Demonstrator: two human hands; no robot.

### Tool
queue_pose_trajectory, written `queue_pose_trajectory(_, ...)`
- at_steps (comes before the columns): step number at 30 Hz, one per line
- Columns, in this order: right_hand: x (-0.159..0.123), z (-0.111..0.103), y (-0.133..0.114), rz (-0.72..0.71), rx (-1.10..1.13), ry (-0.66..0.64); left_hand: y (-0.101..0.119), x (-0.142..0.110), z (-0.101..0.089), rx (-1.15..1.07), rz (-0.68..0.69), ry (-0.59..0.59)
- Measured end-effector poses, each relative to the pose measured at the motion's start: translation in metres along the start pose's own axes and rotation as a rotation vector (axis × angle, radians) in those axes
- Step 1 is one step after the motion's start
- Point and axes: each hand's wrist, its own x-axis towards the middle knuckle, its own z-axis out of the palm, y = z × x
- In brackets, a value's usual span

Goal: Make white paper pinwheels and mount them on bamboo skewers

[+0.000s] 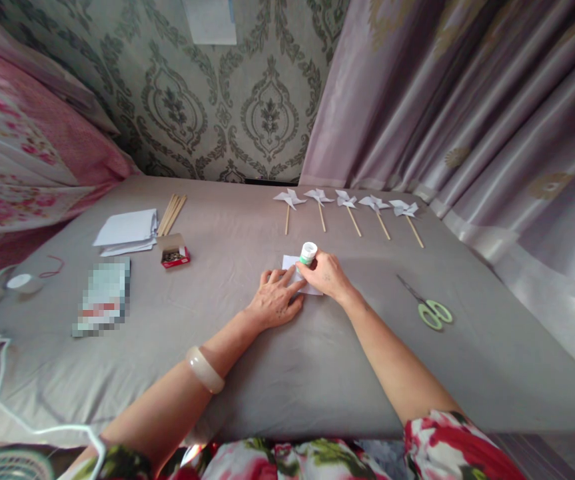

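Note:
A small piece of white paper lies flat on the grey cloth surface in front of me. My left hand rests on its left part, fingers spread and stretched out over it. In my right hand is a white and green glue stick, gripped between thumb and fingers over the paper. The glue stick's lower end is hidden by my fingers, so its contact with the paper cannot be made out.
Several paper pinwheels on sticks lie in a row at the back. Green-handled scissors are at right. To the left are folded white paper, wooden sticks, a red box of small metal pieces, a blurred packet and a white cable.

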Motion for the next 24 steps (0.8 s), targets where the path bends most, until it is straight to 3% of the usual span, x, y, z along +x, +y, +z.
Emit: queue_pose_trajectory(24, -0.0053, -0.0036, -0.0003, -0.088, 0.026, 0.0, 0.0005, 0.0003, -0.0016, 0.018, 0.001, -0.014)
